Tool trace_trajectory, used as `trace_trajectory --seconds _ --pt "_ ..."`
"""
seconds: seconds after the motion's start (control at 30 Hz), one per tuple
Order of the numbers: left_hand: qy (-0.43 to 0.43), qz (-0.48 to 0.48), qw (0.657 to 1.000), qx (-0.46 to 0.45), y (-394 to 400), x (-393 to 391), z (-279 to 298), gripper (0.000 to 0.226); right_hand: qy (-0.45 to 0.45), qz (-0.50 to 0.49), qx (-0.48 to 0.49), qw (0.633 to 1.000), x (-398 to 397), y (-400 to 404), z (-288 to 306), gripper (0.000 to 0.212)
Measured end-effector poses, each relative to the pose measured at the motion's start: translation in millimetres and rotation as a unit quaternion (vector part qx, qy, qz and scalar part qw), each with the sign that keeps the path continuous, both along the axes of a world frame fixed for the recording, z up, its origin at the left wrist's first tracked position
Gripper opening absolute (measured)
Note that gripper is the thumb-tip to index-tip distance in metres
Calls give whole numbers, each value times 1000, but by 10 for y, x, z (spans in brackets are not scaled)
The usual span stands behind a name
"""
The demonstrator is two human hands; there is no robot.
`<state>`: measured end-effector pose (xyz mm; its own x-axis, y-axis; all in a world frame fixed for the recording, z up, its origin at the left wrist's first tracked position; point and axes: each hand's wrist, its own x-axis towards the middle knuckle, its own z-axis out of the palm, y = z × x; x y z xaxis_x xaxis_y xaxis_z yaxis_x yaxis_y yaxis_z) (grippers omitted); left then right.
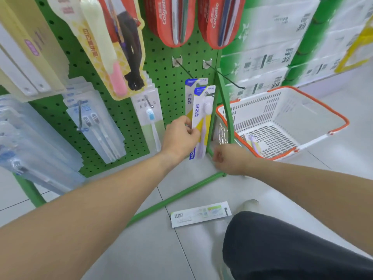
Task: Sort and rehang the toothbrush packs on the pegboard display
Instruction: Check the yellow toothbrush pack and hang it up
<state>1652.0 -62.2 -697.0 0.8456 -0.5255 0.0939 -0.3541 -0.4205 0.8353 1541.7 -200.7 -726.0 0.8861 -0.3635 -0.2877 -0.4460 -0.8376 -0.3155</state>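
My left hand (180,137) pinches the lower part of a white, yellow and blue toothbrush pack (202,118) that hangs on a peg of the green pegboard (129,122). A second pack of the same kind (190,93) hangs just behind it. My right hand (230,159) hovers low beside the rack's green leg with its fingers curled and nothing visible in them. Another toothbrush pack (200,214) lies face down on the floor tiles. One more pack (253,143) lies in the white basket (282,110).
Two bare black pegs (228,78) stick out above the held pack. Red Colgate packs (171,21) hang higher up, clear blister packs (96,122) to the left. The green floor bar (177,196) crosses the tiles. My knee (292,245) is at bottom right.
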Motion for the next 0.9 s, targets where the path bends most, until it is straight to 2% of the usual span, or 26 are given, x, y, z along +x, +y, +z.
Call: trace_trajectory --seconds 0.07,0.13,0.23,0.33,0.43,0.53,0.6,0.63,0.7,0.77,0.83,0.9 --pt "4 7 1000 -11 -54 10 -57 13 126 28 11 992 25 -3 -429 24" --pt "18 21 999 -32 -73 21 -155 13 189 48 17 981 -2 58 -936 32" --pt "70 33 996 -37 -28 17 -424 17 213 59 2 975 -112 130 -1635 57" --pt "122 39 991 39 103 -30 -871 16 236 136 -72 959 -246 233 -2121 79" --pt "233 21 968 93 270 -202 -1263 12 215 206 -162 941 -388 321 -2403 73" --pt "277 -45 944 172 384 -414 -1619 4 187 205 -170 946 -508 327 -2519 67" --pt "235 -83 936 249 439 -534 -1761 11 164 193 -136 958 -547 321 -2545 63" --pt "188 -104 933 289 463 -575 -1818 22 149 176 -96 968 -536 336 -2515 63" --pt "101 -162 917 350 523 -637 -1821 51 126 111 38 985 -470 408 -2333 64" --pt "84 -202 899 380 605 -663 -1825 67 135 48 164 976 -351 491 -2021 55" --pt "118 -206 891 386 704 -662 -1809 57 168 12 261 951 -243 539 -1670 39" --pt "144 -191 913 331 811 -672 -1751 24 197 0 303 932 -184 523 -1303 32"
